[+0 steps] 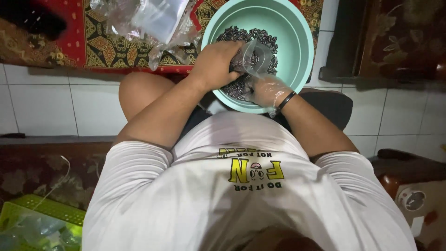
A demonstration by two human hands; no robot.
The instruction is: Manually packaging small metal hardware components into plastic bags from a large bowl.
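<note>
- Sitting low at the far left, a green crate [42,214] holds clear bags, with a thin white cord trailing over its edge.
- A dark rug [42,167] lies beside the crate, against white floor tiles [46,102].
- A patterned red and gold mat [93,46] stretches along the top, with a heap of empty clear bags [153,23] lying on it, just left of the basin.
- The person's bare knee [139,93] shows below the mat, and a white shirt [232,195] with yellow print fills the lower middle.
- The left hand [216,62], bare, is closed around the mouth of a small clear bag [254,58], holding it open over the basin.
- The bag sits inside the basin, between the two hands, partly filled with dark patterned pieces.
- A mint green basin [297,42] rests in front of the person's lap; its bottom is covered with small black-and-white patterned pieces [241,86].
- The right hand [265,90], in a thin clear glove, is down among the pieces just below the bag; its fingers curl, but whether they pinch any pieces I cannot tell.
- A black band [286,100] circles the right wrist.
- Dark wooden furniture [395,42] stands at the upper right, well apart from the basin.
- A brown and white appliance [411,200] sits at the lower right.
</note>
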